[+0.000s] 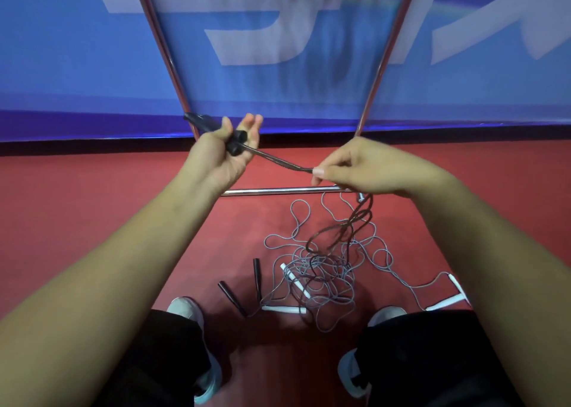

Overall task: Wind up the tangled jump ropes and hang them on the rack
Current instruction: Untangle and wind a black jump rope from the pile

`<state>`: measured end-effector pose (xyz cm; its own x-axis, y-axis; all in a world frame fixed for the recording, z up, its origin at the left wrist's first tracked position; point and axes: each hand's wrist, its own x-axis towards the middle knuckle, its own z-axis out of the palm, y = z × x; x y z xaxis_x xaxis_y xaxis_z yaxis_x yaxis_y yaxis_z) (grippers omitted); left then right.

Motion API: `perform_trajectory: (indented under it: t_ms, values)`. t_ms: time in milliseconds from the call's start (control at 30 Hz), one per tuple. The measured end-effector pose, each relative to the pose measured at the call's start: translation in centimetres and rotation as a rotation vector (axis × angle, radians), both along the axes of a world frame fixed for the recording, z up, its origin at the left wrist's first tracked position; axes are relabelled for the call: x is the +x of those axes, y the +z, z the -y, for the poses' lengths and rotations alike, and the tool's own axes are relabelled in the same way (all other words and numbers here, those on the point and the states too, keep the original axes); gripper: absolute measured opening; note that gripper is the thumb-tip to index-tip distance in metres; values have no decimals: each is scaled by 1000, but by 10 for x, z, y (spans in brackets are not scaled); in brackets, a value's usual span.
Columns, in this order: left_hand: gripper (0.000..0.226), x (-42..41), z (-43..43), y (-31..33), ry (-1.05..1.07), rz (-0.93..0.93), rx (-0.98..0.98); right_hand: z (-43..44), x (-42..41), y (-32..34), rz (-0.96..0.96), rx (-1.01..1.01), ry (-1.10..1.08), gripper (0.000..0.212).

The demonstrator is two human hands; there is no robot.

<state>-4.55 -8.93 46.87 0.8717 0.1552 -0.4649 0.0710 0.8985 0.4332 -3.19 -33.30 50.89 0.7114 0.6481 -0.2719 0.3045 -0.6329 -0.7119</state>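
While the left hand [225,155] clamps black handles [238,141] under its thumb, fingers half open, the right hand [358,168] pinches their dark rope [279,160] between fingertips. Grey ropes [327,280] lie tangled on the red floor [92,206], just near of the rack [278,191].

Two hands [222,159] [364,168], two shoes [185,309], four white handles [295,280], two black handles [257,267] on the floor, one dark rope [278,159].
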Motion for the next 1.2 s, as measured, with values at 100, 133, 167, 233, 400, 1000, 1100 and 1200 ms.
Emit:
perform_trajectory:
  t_ms: [100,133,167,233,400,1000,1100,1200]
  values:
    - [31,-1,-6,8,83,77,-139,-8,-1,-12,-88,28,-66,34]
    - [24,-2,-7,10,71,101,-139,-9,0,-15,-132,60,-87,31]
    - [20,-4,-9,10,42,121,-108,-9,1,-16,-166,82,-102,26]
    - [32,-6,-12,9,-72,149,44,-8,2,-18,-191,90,-117,18]
    - [40,-8,-15,9,-174,168,114,-13,-1,-20,-195,68,-121,15]
    - [17,-19,9,-10,-596,-47,1221,-9,-4,7,103,149,-106,9]
    - [23,-22,12,-6,-726,46,1271,-1,5,6,151,158,-203,7]
    - [25,-23,17,-6,-834,124,1218,3,10,3,157,156,-263,9]
